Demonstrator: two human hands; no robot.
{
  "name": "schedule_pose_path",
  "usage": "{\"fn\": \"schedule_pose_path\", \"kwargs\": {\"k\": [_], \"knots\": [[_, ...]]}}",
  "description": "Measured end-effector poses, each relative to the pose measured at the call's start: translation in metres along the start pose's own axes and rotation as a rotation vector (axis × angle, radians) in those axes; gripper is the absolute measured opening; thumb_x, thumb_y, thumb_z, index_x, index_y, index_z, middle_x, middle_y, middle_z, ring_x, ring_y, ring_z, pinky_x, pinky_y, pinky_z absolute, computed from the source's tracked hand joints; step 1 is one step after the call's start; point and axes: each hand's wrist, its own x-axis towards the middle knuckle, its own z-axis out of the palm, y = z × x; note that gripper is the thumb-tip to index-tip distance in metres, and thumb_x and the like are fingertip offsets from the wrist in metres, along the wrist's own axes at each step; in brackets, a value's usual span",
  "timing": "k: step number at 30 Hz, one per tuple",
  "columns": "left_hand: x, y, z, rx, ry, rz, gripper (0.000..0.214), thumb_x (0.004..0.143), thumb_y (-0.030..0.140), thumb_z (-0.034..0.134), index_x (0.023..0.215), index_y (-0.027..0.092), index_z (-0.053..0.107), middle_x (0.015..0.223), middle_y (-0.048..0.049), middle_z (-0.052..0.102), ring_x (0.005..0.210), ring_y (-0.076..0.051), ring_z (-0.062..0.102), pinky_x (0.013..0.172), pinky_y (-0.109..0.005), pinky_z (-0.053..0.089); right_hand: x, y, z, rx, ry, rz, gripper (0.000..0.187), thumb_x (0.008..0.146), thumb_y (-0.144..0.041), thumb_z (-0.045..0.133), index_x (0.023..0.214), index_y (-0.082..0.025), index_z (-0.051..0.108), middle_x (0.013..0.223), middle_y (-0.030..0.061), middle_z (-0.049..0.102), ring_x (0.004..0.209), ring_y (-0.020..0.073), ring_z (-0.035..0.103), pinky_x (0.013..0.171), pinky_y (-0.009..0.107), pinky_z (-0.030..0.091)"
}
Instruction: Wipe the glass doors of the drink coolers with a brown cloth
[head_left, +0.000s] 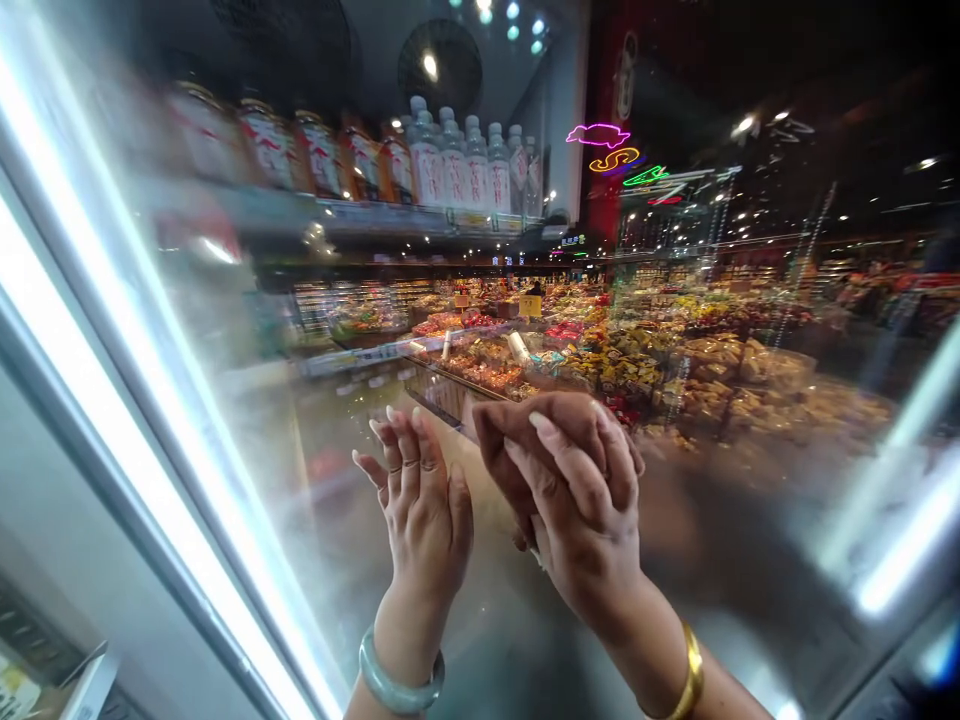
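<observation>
My left hand [420, 500] is raised with its fingers stretched up and close together, palm towards a glass door [315, 480]. It holds nothing and wears a pale green bangle [397, 685] on the wrist. My right hand [581, 510], with a gold bangle [690, 680] on its wrist, lies with fingers stretched flat against the glass. Its mirror image meets it at the fingertips, and nothing shows in it. The two hands are close side by side, not touching.
Behind the glass, a high shelf carries clear water bottles [457, 160] and orange-labelled bottles [300, 150]. A bright light strip [112, 330] runs down the door frame on the left. The glass reflects shop displays of packed goods [637, 360] and neon signs [611, 150].
</observation>
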Motion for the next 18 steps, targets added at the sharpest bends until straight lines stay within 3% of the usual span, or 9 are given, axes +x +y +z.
{"fn": "schedule_pose_path", "kwargs": {"k": [4,7,12,18], "knots": [[0.001,0.007,0.001,-0.008,0.006,-0.043,0.074,0.108,0.024,0.039,0.17,0.026,-0.001,0.178,-0.0027,-0.004,0.166,-0.024,-0.005,0.135,-0.05,-0.01,0.021,-0.008,0.009,-0.033,0.048,0.032,0.046,0.099,-0.022,0.063,0.144,-0.026,0.063,0.14,0.0036,0.068,0.158,0.0277,0.031,0.134,0.05,0.034],[0.002,0.013,0.005,-0.027,0.04,-0.006,0.072,0.109,0.027,0.04,0.17,0.028,0.002,0.178,0.0007,-0.002,0.166,-0.021,-0.004,0.137,-0.047,-0.007,0.014,-0.008,0.01,-0.024,-0.001,-0.027,0.042,0.1,-0.023,0.06,0.141,-0.03,0.066,0.144,-0.0013,0.066,0.157,0.0257,0.035,0.133,0.045,0.038],[0.005,0.022,0.006,-0.037,0.029,-0.041,0.074,0.108,0.023,0.041,0.17,0.027,0.002,0.178,-0.0007,-0.002,0.166,-0.024,-0.003,0.137,-0.051,-0.004,-0.014,0.015,-0.013,-0.061,-0.023,-0.026,0.043,0.1,-0.023,0.061,0.142,-0.029,0.065,0.145,-0.0003,0.065,0.153,0.027,0.041,0.133,0.047,0.038],[0.005,0.036,0.007,-0.047,-0.025,0.009,0.076,0.107,0.022,0.041,0.17,0.024,0.0,0.178,-0.0007,-0.006,0.165,-0.021,-0.008,0.135,-0.046,-0.011,0.006,0.011,-0.023,-0.098,0.001,0.096,0.044,0.1,-0.024,0.063,0.144,-0.024,0.063,0.143,0.0042,0.065,0.153,0.0302,0.039,0.134,0.052,0.033]]}}
